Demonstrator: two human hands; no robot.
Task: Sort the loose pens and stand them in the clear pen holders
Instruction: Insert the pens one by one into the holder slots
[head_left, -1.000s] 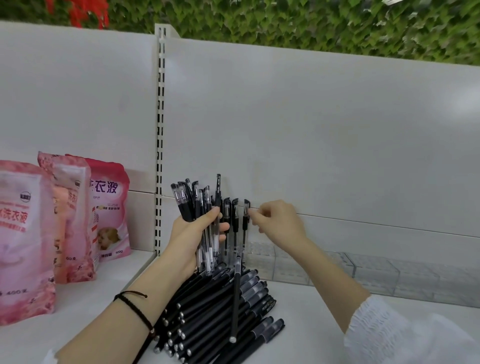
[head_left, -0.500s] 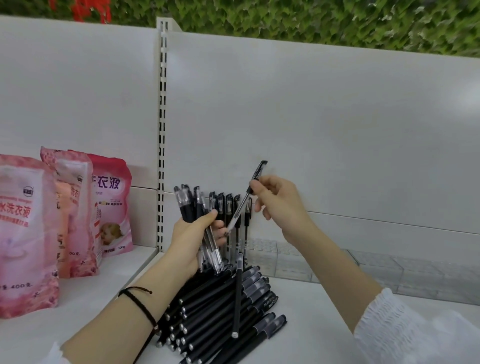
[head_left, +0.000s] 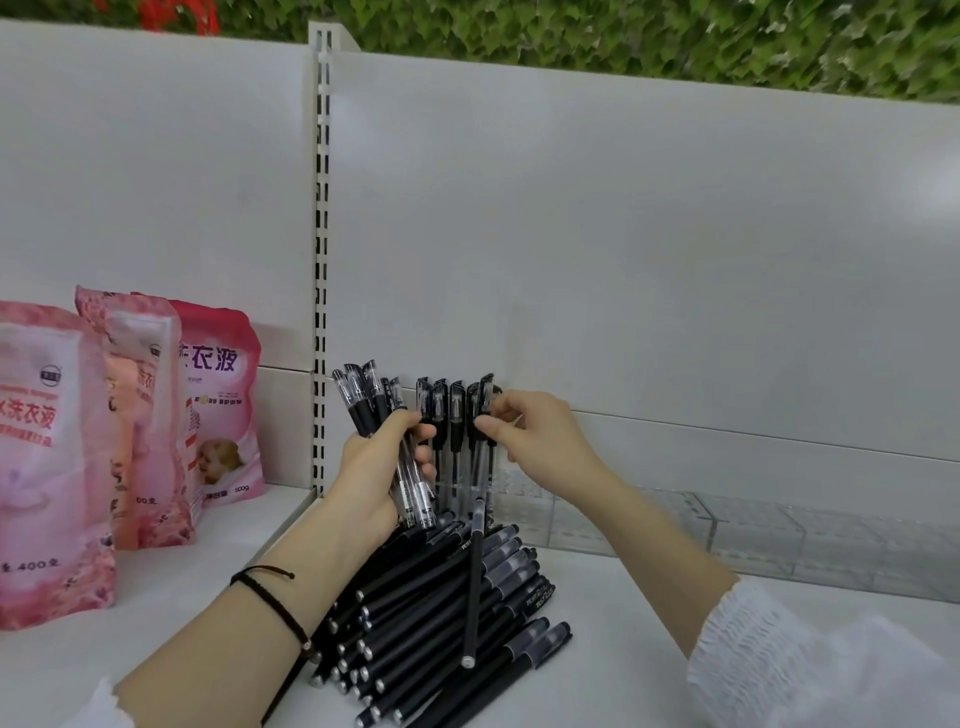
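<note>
**White shelf, pens in hand**

On the white metal shelf (head_left: 649, 623), my left hand (head_left: 379, 478) grips a bundle of clear black-capped pens (head_left: 363, 400) at 11 o'clock of the matte black pen pile (head_left: 441, 597). My right hand (head_left: 540, 441) pinches one upright pen (head_left: 485, 410) standing in the clear acrylic pen holders (head_left: 675, 525) at 12.

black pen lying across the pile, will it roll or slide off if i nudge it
Likely to roll: the pen is a round barrel lying crosswise on the heaped pile. Probably stiff and light, being slim and straight.

Matt black plastic pens (head_left: 431, 613); clear glossy plastic holders (head_left: 753, 535); glossy pouches (head_left: 218, 405).
</note>
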